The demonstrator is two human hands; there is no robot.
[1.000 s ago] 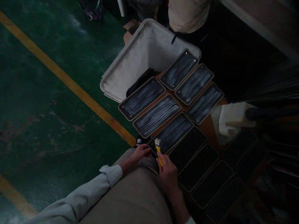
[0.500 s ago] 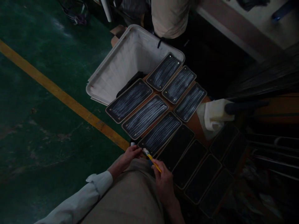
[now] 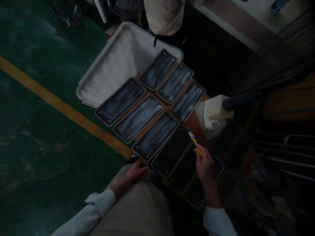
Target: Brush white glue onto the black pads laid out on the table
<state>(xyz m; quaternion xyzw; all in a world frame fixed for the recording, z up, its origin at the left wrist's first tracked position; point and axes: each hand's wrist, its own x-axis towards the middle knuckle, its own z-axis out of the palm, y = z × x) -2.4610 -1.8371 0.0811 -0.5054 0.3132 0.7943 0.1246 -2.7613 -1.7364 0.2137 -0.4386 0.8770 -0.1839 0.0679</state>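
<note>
My right hand [image 3: 205, 165] is closed around a small paintbrush [image 3: 199, 149] with a yellow handle. Its pale bristles are at the far right corner of a plain dark plate [image 3: 172, 152]; whether they touch it I cannot tell. My left hand [image 3: 138, 171] rests low by my thigh, loosely curled with nothing visible in it, just short of a white-streaked plate [image 3: 155, 136]. More streaked plates, such as this one [image 3: 138, 118], lie farther off in rows. Several unstreaked dark plates [image 3: 183, 168] lie beneath and beside my right forearm, partly hidden by it.
A white plastic container [image 3: 219, 109] with a dark handle-like piece stands on a pale sheet right of the plates. Behind them is a large white bin [image 3: 105, 62]. Another person's clothed leg [image 3: 164, 16] shows beyond it. A yellow line [image 3: 61, 105] crosses the green floor.
My right hand has carried the paintbrush right and away from me, from the near end of the streaked plate to a plain plate's far corner. My left hand has drawn back from the plate edge.
</note>
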